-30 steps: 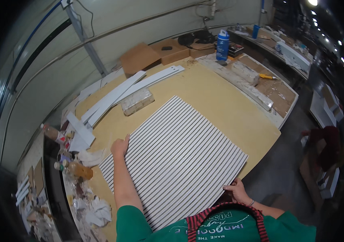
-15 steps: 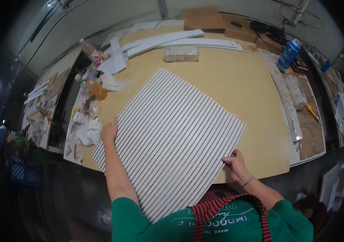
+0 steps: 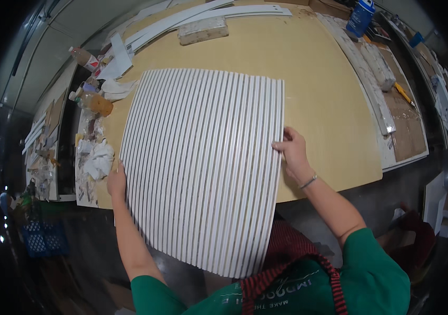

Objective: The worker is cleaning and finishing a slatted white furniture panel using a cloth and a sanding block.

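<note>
A large white slatted panel (image 3: 203,163) with thin dark gaps between its strips spans the space between my hands. Its strips run roughly away from me, and its near end reaches past the front of the table toward my apron. My left hand (image 3: 116,180) grips the panel's left edge, fingers partly hidden at the rim. On the right edge, my right hand (image 3: 293,152) pinches the panel with thumb and fingers. Whether the panel's far part rests on the table or hovers just over it I cannot tell.
Beyond the panel lies a wrapped block (image 3: 203,30) on the yellowish table (image 3: 329,115), with long white boards (image 3: 234,12) behind. Bottles (image 3: 95,102) and a crumpled white cloth (image 3: 99,160) line the left side. At right are a blue bottle (image 3: 360,18) and a yellow cutter (image 3: 404,95).
The panel has turned counter-clockwise, from slanting to nearly straight away from me. My right hand has moved up and slightly left, my left hand leftward; both keep their hold.
</note>
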`<state>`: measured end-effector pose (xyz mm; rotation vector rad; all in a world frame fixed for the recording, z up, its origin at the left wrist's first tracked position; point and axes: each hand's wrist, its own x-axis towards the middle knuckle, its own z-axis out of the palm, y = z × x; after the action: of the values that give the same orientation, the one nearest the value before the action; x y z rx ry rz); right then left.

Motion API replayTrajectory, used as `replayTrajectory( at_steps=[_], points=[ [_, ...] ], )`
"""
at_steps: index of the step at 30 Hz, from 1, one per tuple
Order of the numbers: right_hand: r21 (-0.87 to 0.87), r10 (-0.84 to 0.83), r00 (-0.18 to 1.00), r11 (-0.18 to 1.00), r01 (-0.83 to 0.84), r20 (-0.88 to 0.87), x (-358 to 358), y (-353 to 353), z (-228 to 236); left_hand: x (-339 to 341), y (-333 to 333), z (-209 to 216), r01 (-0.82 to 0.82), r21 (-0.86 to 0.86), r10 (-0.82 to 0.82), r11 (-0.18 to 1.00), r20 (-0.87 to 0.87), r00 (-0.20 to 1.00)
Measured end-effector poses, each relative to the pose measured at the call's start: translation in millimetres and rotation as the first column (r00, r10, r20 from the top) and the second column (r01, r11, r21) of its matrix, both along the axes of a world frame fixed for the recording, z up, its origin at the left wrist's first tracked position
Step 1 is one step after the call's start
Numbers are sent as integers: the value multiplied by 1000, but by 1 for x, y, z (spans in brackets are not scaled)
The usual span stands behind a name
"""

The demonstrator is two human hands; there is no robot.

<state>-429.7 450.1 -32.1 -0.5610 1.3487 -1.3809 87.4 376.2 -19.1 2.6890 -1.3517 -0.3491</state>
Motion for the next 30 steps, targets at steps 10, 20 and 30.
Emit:
replayTrajectory(
  at_steps=[10, 20, 30],
  points=[
    [33, 298, 933, 954, -297, -204, -20, -149, -12, -28, 130, -13, -8, -206, -60, 979, -322, 945],
    [80, 494, 567, 796, -600, -659, 66, -331, -1, -169, 234, 4, -420, -94, 121, 903, -880, 459],
    [249, 340, 23, 732, -634, -940, 130, -420, 8, -282, 182, 23, -555, 348, 322, 756, -935, -148]
  ],
)
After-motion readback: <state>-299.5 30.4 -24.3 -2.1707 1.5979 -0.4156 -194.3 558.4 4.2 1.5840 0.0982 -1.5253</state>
